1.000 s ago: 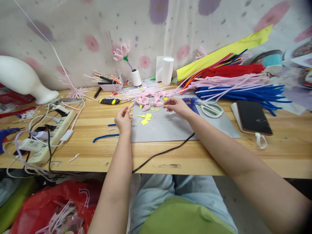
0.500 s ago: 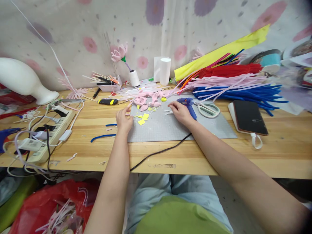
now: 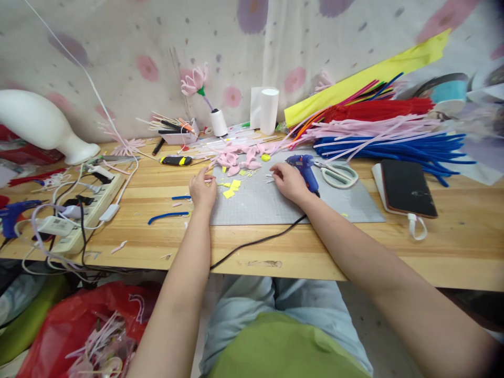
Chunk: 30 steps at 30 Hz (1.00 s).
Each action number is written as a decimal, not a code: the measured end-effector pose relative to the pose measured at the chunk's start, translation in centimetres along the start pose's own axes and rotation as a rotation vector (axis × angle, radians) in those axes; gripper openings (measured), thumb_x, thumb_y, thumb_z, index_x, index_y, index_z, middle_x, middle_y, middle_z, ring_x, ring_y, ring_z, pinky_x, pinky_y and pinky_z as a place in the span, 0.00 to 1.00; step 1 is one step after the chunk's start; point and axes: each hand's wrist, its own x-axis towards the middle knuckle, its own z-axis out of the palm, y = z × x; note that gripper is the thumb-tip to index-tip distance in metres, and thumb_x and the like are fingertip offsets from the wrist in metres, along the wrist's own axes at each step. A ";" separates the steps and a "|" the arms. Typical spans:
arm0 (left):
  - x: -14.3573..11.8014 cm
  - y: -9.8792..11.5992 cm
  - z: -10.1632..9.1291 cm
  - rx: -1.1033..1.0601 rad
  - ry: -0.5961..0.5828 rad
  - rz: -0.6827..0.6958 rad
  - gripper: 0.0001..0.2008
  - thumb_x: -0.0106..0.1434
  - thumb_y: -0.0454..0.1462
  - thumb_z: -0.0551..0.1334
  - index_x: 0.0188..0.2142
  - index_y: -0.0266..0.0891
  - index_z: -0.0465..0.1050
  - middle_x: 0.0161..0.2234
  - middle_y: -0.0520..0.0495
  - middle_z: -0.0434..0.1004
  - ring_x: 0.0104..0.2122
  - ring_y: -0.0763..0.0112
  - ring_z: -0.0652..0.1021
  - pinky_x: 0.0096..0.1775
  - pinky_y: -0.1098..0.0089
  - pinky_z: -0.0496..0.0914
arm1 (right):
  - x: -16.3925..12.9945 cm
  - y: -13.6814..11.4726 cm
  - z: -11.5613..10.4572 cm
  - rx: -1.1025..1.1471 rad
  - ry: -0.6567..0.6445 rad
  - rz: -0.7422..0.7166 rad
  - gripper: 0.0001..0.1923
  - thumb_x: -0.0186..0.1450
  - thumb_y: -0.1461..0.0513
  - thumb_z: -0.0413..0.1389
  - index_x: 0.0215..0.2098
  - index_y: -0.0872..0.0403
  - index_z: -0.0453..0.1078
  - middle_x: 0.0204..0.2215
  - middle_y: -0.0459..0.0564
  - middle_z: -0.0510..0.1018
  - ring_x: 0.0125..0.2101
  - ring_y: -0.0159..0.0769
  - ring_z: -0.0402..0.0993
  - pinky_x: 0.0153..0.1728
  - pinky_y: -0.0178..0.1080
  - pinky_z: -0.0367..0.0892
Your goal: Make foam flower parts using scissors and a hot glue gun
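Note:
My left hand [image 3: 202, 190] rests at the left edge of the grey cutting mat [image 3: 268, 210], fingers curled in; a small pinkish bit shows at the fingertips, too small to name. Bent over the mat, my right hand [image 3: 290, 181] has its fingers drawn together beside thin white strands [image 3: 269, 179]; its grip is partly hidden. Pink fuzzy petals [image 3: 230, 160] and cut yellow squares [image 3: 235, 184] lie between the hands. Close to the right hand are a blue glue gun [image 3: 306, 170] and pale green-handled scissors [image 3: 338, 176].
Bundles of blue pipe cleaners [image 3: 394, 149], pink ones and red ones lie at the back right. A phone [image 3: 407, 186] is at the right. A utility knife [image 3: 176, 160], a power strip [image 3: 94, 210] and tangled cables are on the left. A black cord [image 3: 255, 242] crosses the front.
The whole view has shifted slightly. My left hand's fingers have changed pose a little at the mat's edge; my right hand stays about where it was.

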 end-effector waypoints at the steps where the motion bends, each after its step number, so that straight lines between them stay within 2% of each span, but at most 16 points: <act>1: -0.1 0.0 -0.2 0.011 -0.045 0.025 0.25 0.51 0.31 0.60 0.51 0.42 0.66 0.36 0.47 0.78 0.44 0.61 0.72 0.56 0.57 0.57 | 0.0 -0.1 0.0 -0.008 -0.012 -0.001 0.12 0.58 0.67 0.48 0.38 0.54 0.69 0.35 0.54 0.74 0.36 0.39 0.70 0.40 0.41 0.64; 4: -0.3 -0.2 -0.4 0.068 -0.186 0.108 0.31 0.47 0.30 0.62 0.53 0.46 0.64 0.36 0.49 0.78 0.46 0.59 0.71 0.59 0.52 0.49 | -0.1 -0.4 0.0 -0.021 -0.037 -0.004 0.12 0.58 0.68 0.48 0.38 0.54 0.68 0.35 0.55 0.74 0.35 0.40 0.69 0.40 0.42 0.64; 6: -0.3 -0.3 -0.2 0.095 -0.207 0.126 0.30 0.48 0.30 0.61 0.52 0.46 0.65 0.34 0.50 0.78 0.46 0.59 0.71 0.60 0.51 0.46 | -0.1 -0.5 0.1 -0.026 -0.043 0.000 0.12 0.58 0.68 0.48 0.39 0.55 0.68 0.35 0.55 0.74 0.36 0.40 0.69 0.40 0.42 0.64; 10: 0.0 -0.2 0.2 0.089 -0.141 0.107 0.25 0.51 0.30 0.59 0.50 0.42 0.66 0.30 0.50 0.78 0.43 0.61 0.73 0.59 0.55 0.49 | -0.1 -0.5 0.0 -0.027 -0.044 0.001 0.12 0.59 0.68 0.48 0.39 0.55 0.68 0.36 0.55 0.75 0.36 0.40 0.69 0.41 0.42 0.64; 14: 0.1 0.1 0.0 0.013 -0.026 0.041 0.26 0.51 0.31 0.59 0.52 0.41 0.63 0.33 0.49 0.78 0.42 0.62 0.73 0.57 0.57 0.55 | -0.2 -0.6 0.0 -0.020 -0.037 -0.004 0.12 0.59 0.67 0.48 0.39 0.54 0.68 0.36 0.55 0.75 0.36 0.40 0.69 0.41 0.43 0.64; 20: -0.2 0.2 -0.1 0.041 -0.174 0.117 0.29 0.46 0.29 0.61 0.50 0.46 0.66 0.32 0.50 0.78 0.45 0.59 0.72 0.61 0.51 0.43 | -0.3 -0.7 0.0 -0.028 -0.043 -0.007 0.13 0.59 0.67 0.48 0.40 0.54 0.69 0.35 0.54 0.75 0.36 0.40 0.70 0.41 0.43 0.65; 25: 0.2 0.0 0.4 0.027 -0.100 0.081 0.24 0.49 0.30 0.59 0.47 0.43 0.68 0.27 0.51 0.77 0.41 0.61 0.75 0.60 0.54 0.47 | -0.4 -0.7 0.1 -0.023 -0.035 -0.008 0.13 0.59 0.67 0.48 0.40 0.53 0.69 0.35 0.54 0.75 0.37 0.41 0.69 0.41 0.43 0.64; 30: 0.1 0.4 0.2 -0.040 -0.007 -0.054 0.24 0.51 0.31 0.60 0.49 0.41 0.65 0.32 0.48 0.79 0.42 0.63 0.75 0.57 0.57 0.56 | -0.4 -0.9 0.1 0.001 -0.035 0.013 0.12 0.59 0.67 0.48 0.39 0.55 0.68 0.36 0.55 0.75 0.37 0.40 0.70 0.41 0.43 0.65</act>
